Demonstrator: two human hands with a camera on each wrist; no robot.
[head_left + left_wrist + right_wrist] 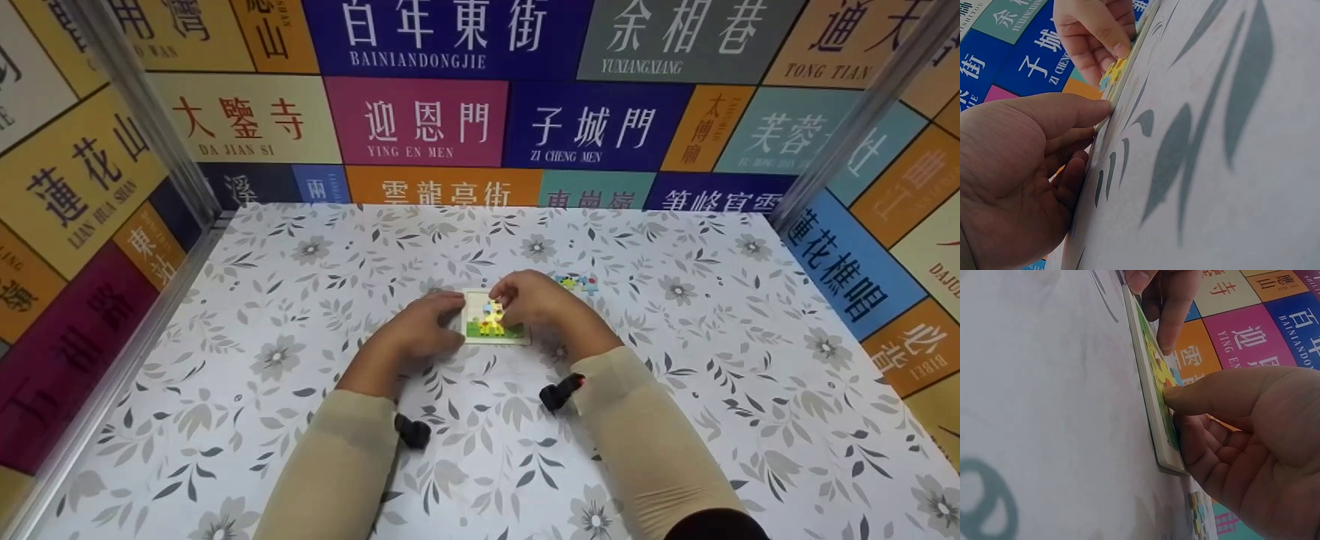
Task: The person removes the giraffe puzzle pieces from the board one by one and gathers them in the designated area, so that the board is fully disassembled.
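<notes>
A small jigsaw puzzle board (497,339) with a pale rim lies on the table, bearing a yellow giraffe picture over green. My left hand (425,326) holds its left side, with the thumb near the lower corner and fingers near the upper one. In the left wrist view, that thumb (1086,112) meets the board's edge. My right hand (534,304) is over the board's right part and pinches a yellow puzzle piece (1114,72) at its surface. In the right wrist view, the right thumb (1185,399) rests on the yellow and orange picture; the piece's far side is hidden.
Several loose puzzle pieces (576,282) lie behind my right hand, partly covered by it. A white floral cloth (480,465) covers the table. Upright panels with coloured name signs (427,124) stand at the back and both sides.
</notes>
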